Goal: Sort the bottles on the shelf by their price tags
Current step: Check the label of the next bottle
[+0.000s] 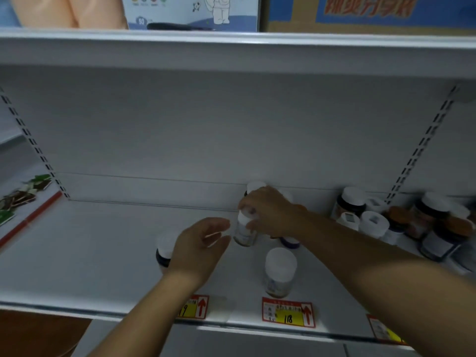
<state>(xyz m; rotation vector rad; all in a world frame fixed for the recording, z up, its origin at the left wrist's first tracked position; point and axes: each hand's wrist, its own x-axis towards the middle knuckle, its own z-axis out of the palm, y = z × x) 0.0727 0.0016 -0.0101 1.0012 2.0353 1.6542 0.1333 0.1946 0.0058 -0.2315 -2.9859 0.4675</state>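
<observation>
head view of a white shelf [103, 253]: the right hand [268, 210] grips the white cap of a small bottle [244, 231] from above, mid-shelf, tilted; the left hand [201, 246], fingers relaxed and spread, holds nothing just left of that bottle; a dark bottle [163, 252] stands partly hidden behind the left hand; a white-capped bottle [280, 271] stands near the front edge above the price tag marked 118 [288, 315]; a cluster of bottles [401, 222] fills the shelf's right end

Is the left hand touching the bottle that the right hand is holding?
Cannot tell. In the head view the left hand is open beside the bottle gripped by the right hand; blur hides any gap at its fingertips.
</observation>
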